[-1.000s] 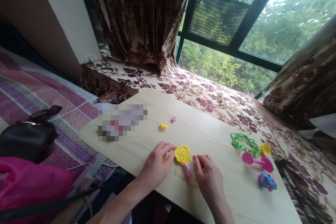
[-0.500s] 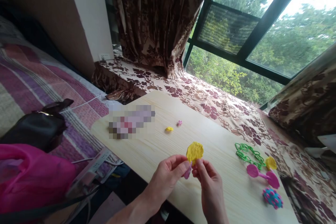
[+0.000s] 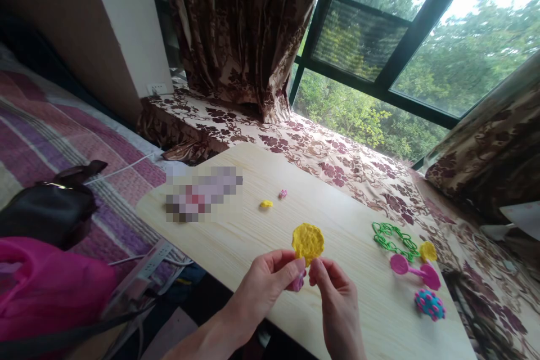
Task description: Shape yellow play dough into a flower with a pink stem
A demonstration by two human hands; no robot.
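Yellow disc [image 3: 307,242] rises just above two sets of fingertips

The roughly round disc, its surface bumpy, stands over the fingertips, raised off the table [image 3: 236,244], its lower edge close against both thumbs. A pink piece [image 3: 298,282] below it is partly hidden by the left hand [image 3: 268,287], whose thumb and forefinger pinch it. The right hand [image 3: 337,292] has its thumb laid near its curled forefinger at the disc's lower right edge; whether these fingers grip anything cannot be told.

Beyond the fingertips, slightly left, lie a small yellow lump [image 3: 266,204] and a pink lump [image 3: 283,194], near each other. Farther left of the fingers is a pixelated object [image 3: 206,191], too obscured for any lettering to be read. Well to the right of the right fingers sit a green chain [image 3: 405,239], a smaller yellow round [image 3: 427,251], a pink dumbbell shape [image 3: 415,271] and, nearest the person, a blue ball with pink bumps [image 3: 430,305].
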